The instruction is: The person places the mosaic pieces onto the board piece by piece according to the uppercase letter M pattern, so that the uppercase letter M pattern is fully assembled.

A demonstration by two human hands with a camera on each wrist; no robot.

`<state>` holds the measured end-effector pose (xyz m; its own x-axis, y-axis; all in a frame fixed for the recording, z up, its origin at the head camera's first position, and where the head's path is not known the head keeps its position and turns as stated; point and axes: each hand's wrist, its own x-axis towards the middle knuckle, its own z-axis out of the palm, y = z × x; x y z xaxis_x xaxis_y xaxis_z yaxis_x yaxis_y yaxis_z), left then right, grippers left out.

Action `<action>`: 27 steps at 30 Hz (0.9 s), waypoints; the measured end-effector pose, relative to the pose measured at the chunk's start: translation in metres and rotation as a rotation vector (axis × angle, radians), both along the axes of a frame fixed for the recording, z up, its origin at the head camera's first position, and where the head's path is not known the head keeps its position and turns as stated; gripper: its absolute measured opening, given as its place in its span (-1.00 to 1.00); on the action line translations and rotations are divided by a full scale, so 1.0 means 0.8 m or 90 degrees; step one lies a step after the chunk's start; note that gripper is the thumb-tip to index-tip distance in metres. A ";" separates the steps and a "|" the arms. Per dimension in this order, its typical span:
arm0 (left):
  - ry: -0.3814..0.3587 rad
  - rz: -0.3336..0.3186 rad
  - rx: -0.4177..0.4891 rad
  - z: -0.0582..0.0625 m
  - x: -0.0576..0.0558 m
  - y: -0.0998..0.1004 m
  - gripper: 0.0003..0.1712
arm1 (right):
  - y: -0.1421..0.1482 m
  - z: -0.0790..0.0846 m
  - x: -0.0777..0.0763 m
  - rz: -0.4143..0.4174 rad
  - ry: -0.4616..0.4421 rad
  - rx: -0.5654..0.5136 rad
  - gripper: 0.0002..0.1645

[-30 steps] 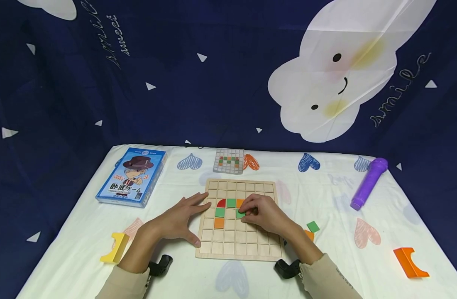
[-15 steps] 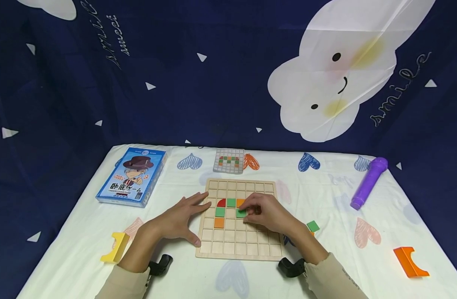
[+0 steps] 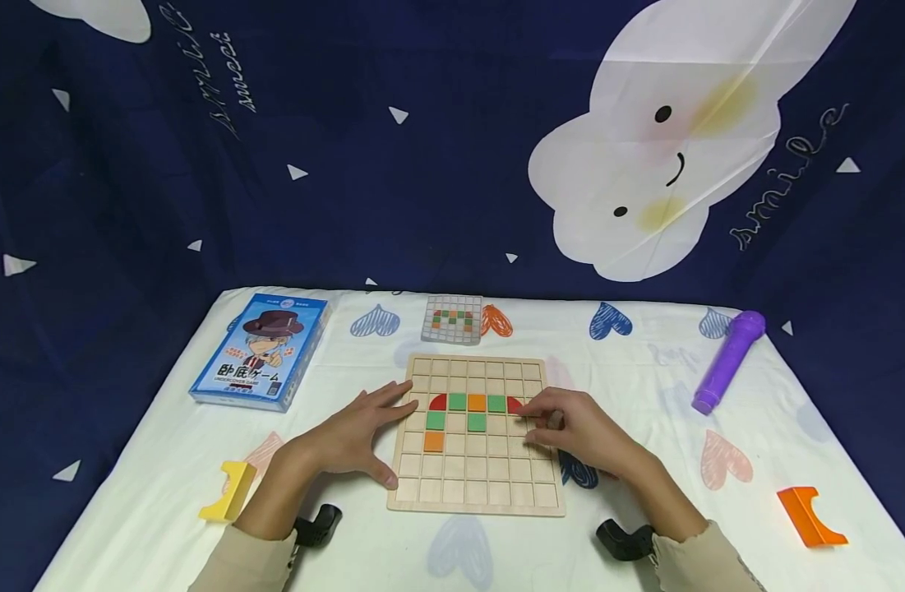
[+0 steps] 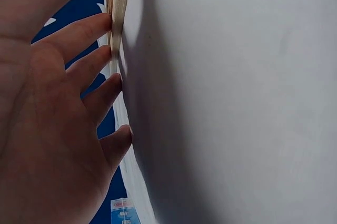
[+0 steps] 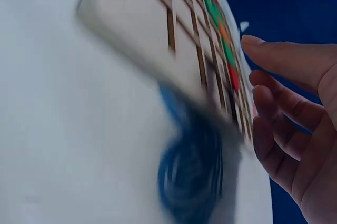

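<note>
A wooden grid board lies in the middle, with green, orange and red pieces in its cells. My left hand rests spread at the board's left edge, fingertips touching the rim; in the left wrist view its fingers lie along the board's side. My right hand hovers over the board's right side, fingertips by a red rounded piece. In the right wrist view that hand has loosely bent fingers, thumb apart, and nothing between them. An orange tile sits lower left in the grid.
Behind the board lies a small patterned grid card. A blue game box is at the left, a purple microphone-shaped object at the right. A yellow block and an orange block lie nearer the front.
My right hand has moved right across the board, uncovering an orange tile, a green tile and the red piece. Loose tiles seen beside the right wrist are now hidden. The left hand stays put.
</note>
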<state>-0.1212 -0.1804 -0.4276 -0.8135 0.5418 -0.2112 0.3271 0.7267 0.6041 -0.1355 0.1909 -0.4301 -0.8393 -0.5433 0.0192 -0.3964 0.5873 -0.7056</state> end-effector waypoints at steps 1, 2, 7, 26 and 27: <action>0.000 0.000 0.000 0.000 0.000 0.000 0.32 | 0.008 -0.001 0.001 -0.007 0.005 0.004 -0.64; 0.002 -0.001 0.000 0.000 0.000 0.000 0.32 | 0.015 -0.002 0.002 -0.018 0.007 0.006 -0.64; 0.002 -0.006 0.001 -0.001 -0.001 -0.001 0.31 | 0.055 -0.004 0.009 -0.083 0.012 0.012 -0.65; 0.001 -0.005 0.001 -0.003 -0.002 -0.001 0.32 | 0.140 -0.015 0.046 -0.193 0.086 0.013 -0.55; 0.001 -0.005 0.001 -0.003 -0.002 -0.001 0.32 | 0.141 -0.016 0.047 -0.194 0.086 0.016 -0.55</action>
<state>-0.1228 -0.1812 -0.4304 -0.8096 0.5487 -0.2088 0.3343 0.7232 0.6043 -0.0976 0.3035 -0.4426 -0.9541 -0.2689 0.1318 -0.2887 0.7096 -0.6427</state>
